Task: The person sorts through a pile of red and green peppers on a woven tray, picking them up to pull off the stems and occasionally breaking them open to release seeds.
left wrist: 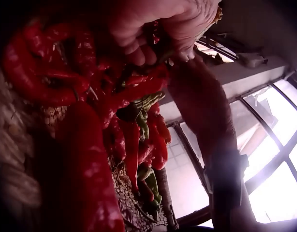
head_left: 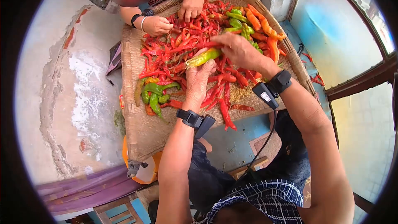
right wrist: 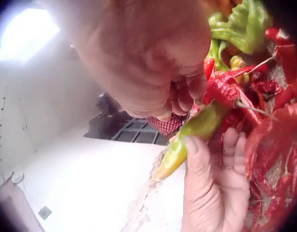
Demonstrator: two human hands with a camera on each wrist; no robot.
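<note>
My left hand (head_left: 199, 82) holds a yellow-green chili pepper (head_left: 204, 57) over the heap, its thumb (right wrist: 196, 154) pressed along the side and the other fingers behind it. Bent over the pepper's right end is my right hand (head_left: 242, 53), with curled fingers; in the right wrist view they overlap the pepper's edge, and what lies between them is hidden. Red chilies (head_left: 226, 77) lie all around both hands. The left wrist view is dark, with my left hand (left wrist: 172, 29) at the top above more red chilies (left wrist: 85, 159).
A large woven tray (head_left: 145, 141) bears the heap. Green peppers (head_left: 154, 99) lie at its left, orange ones (head_left: 271, 37) at its right. Across it, another person's hands (head_left: 192, 5) work among the chilies. Loose seeds (head_left: 240, 94) lie near my side. Windows (head_left: 331, 25) stand at right.
</note>
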